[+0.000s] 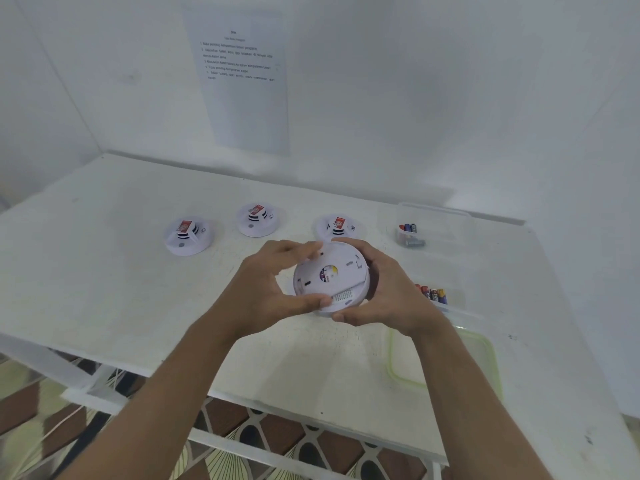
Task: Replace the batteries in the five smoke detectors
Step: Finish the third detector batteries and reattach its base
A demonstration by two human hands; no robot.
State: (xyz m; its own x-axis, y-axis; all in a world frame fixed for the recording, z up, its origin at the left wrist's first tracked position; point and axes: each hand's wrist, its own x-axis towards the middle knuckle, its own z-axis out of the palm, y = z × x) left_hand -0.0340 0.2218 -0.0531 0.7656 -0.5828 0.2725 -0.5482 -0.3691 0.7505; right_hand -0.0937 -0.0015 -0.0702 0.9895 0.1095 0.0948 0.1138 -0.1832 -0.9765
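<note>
white detector (back showing) — left hand, right hand gripping

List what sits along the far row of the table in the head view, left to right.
Left smoke detector → middle smoke detector → right smoke detector → clear box holding batteries.

Mostly white, few colours
White detectors bear red labels; held detector white too; batteries red, blue, yellow; floor patterned brown, black, cream.
</note>
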